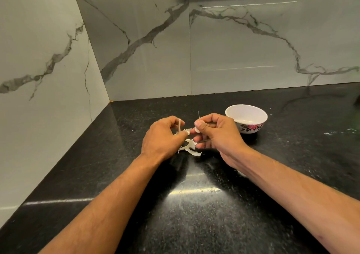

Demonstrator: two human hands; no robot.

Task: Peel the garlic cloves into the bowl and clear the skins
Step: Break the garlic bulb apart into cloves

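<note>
I am looking down at my two bare hands over the shiny black speckled stone counter (194, 214), and I am working from the left side to the right. My left hand (163, 136) is curling its fingers around the pale, papery garlic bulb with a thin tan stalk (179, 126) sticking up out of it, so it is gripping the bulb tight just above the counter. Just below and between my hands, thin white curly garlic skins (191, 147) are lying on the counter, and some look like they are hanging from the bulb. My right hand (216, 133) is pinching a small white garlic clove (197, 130) between its thumb and fingers, right beside the bulb. I think I am pulling this clove free and peeling it. To do it well, I am thinking I should hold the bulb still, pinch only the loose skin, and pull slowly so the clove does not slip away. To the right, near my right hand but not touching it, the round white bowl with red flowers on its side (246, 115) is waiting. I cannot tell if any cloves are in it yet. The clove should go in there, and the skins should stay out.
</note>
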